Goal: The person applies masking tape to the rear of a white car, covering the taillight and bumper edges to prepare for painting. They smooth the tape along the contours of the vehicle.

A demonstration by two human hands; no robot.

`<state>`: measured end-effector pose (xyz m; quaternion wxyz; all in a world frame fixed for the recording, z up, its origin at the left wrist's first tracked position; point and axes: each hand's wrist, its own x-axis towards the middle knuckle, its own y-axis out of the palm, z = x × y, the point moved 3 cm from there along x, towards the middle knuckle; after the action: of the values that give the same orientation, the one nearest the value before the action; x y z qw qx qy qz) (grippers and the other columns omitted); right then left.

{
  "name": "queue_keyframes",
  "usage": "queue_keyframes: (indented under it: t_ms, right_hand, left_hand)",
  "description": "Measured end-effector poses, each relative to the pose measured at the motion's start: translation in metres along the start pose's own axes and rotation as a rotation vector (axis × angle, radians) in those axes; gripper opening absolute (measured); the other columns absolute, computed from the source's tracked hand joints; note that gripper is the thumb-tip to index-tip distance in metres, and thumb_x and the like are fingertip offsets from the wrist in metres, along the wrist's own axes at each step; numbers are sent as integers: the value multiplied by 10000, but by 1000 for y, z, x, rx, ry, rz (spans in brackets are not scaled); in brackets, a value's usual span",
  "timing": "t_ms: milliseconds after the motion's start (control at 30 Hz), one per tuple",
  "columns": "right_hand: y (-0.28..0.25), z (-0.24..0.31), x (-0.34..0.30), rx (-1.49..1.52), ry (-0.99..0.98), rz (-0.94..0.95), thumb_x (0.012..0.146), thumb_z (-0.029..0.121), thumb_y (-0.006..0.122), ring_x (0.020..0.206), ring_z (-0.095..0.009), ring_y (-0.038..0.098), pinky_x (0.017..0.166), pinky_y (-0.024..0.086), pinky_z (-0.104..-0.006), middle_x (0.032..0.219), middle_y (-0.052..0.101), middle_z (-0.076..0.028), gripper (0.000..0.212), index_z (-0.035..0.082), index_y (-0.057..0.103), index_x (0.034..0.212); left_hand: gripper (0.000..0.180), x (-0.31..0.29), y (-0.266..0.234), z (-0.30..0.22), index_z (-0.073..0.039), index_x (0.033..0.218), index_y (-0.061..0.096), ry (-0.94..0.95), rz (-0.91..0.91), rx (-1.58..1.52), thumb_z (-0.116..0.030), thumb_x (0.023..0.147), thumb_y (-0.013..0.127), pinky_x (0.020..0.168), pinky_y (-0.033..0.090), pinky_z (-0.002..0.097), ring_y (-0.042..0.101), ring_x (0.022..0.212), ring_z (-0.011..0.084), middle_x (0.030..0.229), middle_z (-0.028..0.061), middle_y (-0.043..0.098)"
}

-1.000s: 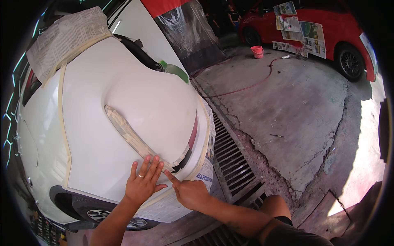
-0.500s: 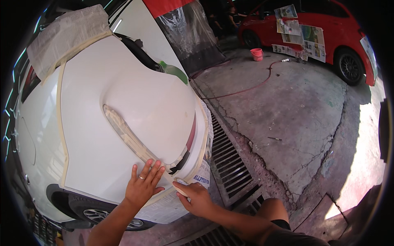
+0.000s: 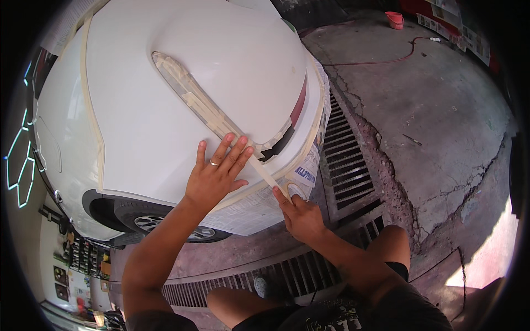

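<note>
My left hand [image 3: 218, 170] lies flat with fingers spread on the white car body [image 3: 132, 127], its fingertips over the lower end of the taped tail light [image 3: 196, 99]. A strip of masking tape [image 3: 265, 172] runs taut from under those fingertips to my right hand [image 3: 301, 216]. The right fingers are closed round the roll of masking tape [image 3: 296, 191], partly hidden by the hand. Beside the strip, a black uncovered gap [image 3: 277, 144] shows at the end of the light. Newspaper [image 3: 265, 212] taped along the lower edge hangs below both hands.
A car wheel [image 3: 157, 222] sits under the body at left. Metal floor grates [image 3: 346, 160] run beside and below the car. On the cracked concrete lie a red hose [image 3: 381, 62] and a thin dark stick [image 3: 412, 140]; a red bucket [image 3: 395, 20] stands far back.
The view has tilted down and shifted. My right hand has drawn away from the left with the tape roll, and a longer strip now stretches between them. The left hand stays pressed on the light's end.
</note>
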<state>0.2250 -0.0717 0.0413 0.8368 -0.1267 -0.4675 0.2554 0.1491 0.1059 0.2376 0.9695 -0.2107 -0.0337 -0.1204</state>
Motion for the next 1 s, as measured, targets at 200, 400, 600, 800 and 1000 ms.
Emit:
queue_keyframes:
  t_ms: [200,400,600,800,1000]
  right_hand:
    - [13,-9,8,-56,81,35,969,99,707,556,-287,641,525,569,-428,883,629,-126,766,200,483,1694]
    - [-7,-20,25,-9,183,151,995,111,680,607,-328,686,572,588,-470,886,672,-145,745,276,482,1694]
    - [-15,-22,37,24,198,192,1018,141,662,647,-339,714,612,605,-477,840,681,-147,662,247,536,1659]
    - [-18,-20,39,23,203,185,1047,165,645,644,-348,716,610,601,-487,809,685,-149,597,242,567,1634]
    - [-18,-22,42,59,233,182,1066,186,638,651,-363,722,616,602,-499,797,699,-155,564,239,576,1624]
  left_hand:
    - [1050,-6,3,1,-296,1761,331,-6,4,4,-789,890,647,1302,137,754,216,1705,293,1841,18,277]
    - [1015,-4,2,-2,-300,1761,336,-19,1,10,-788,919,622,1289,135,759,241,1699,294,1839,19,289]
    - [887,-11,12,-10,-384,1738,383,-32,-62,108,-789,972,571,1292,97,735,263,1691,313,1827,42,323]
    - [851,-8,16,-22,-481,1725,367,-28,-65,123,-806,963,562,1308,104,697,259,1688,352,1831,73,304]
    - [855,-4,22,-34,-582,1700,338,-62,-77,135,-847,920,568,1304,133,686,274,1667,419,1817,155,301]
